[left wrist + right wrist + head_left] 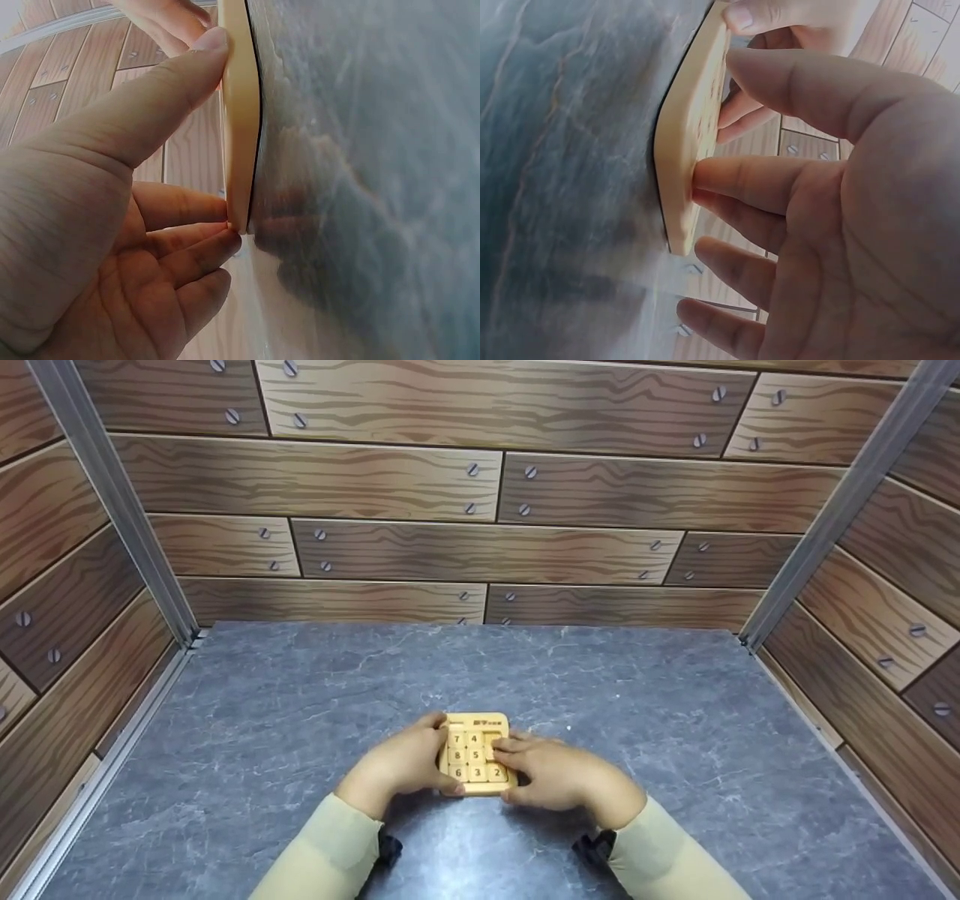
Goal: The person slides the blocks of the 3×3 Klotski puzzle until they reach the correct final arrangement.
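Observation:
A yellow number slide puzzle point(474, 720) lies face up on the grey table. Its tiles show 7, 4, 8, 5, 6, 3 and 2, and fingers hide part of the right column. My left hand point(409, 757) holds the frame along its left side, thumb at the lower left corner and fingers at the upper left. In the left wrist view the puzzle's edge point(241, 112) stands between thumb and fingertips. My right hand point(559, 772) touches the right-column tiles with fairly straight fingers point(742, 180). Its thumb is by the lower right corner; the other two fingers stand off the frame.
The marbled grey table point(315, 675) spreads around the puzzle. Wood-plank-patterned walls point(480, 495) stand at the back and both sides, with metal corner posts point(120, 502). Both forearms wear pale sleeves point(322, 847) with black straps at the wrists.

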The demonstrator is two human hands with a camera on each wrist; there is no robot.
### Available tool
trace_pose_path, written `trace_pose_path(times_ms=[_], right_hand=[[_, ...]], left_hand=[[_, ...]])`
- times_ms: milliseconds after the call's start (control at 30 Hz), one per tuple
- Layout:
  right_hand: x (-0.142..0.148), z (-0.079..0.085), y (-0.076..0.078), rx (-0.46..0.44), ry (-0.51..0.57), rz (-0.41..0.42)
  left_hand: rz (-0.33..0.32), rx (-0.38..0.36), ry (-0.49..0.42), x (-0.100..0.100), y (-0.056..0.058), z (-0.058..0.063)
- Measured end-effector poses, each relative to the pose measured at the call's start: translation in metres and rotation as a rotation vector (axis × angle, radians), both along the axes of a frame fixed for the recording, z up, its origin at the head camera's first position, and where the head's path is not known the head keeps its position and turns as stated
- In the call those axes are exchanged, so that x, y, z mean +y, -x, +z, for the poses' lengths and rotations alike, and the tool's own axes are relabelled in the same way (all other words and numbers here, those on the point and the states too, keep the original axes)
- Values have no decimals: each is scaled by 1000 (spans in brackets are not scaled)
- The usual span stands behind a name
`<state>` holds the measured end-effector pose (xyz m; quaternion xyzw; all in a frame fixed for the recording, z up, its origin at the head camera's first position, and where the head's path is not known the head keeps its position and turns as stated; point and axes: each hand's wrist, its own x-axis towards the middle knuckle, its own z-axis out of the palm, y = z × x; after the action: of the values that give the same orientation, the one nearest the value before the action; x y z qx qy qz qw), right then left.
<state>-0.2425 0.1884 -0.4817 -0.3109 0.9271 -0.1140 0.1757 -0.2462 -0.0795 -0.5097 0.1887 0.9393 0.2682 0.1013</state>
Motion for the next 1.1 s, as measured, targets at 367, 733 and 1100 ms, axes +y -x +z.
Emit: trace_pose_path(times_ms=[367, 733, 1100], right_hand=[[-3, 6, 4, 49, 32, 33], [-22, 4, 19, 23, 114, 12], [-27, -8, 22, -36, 55, 11]], left_hand=[[3, 7, -3, -2, -1, 4], [-5, -2, 7, 0, -1, 1], [1, -8, 8, -1, 1, 3]])
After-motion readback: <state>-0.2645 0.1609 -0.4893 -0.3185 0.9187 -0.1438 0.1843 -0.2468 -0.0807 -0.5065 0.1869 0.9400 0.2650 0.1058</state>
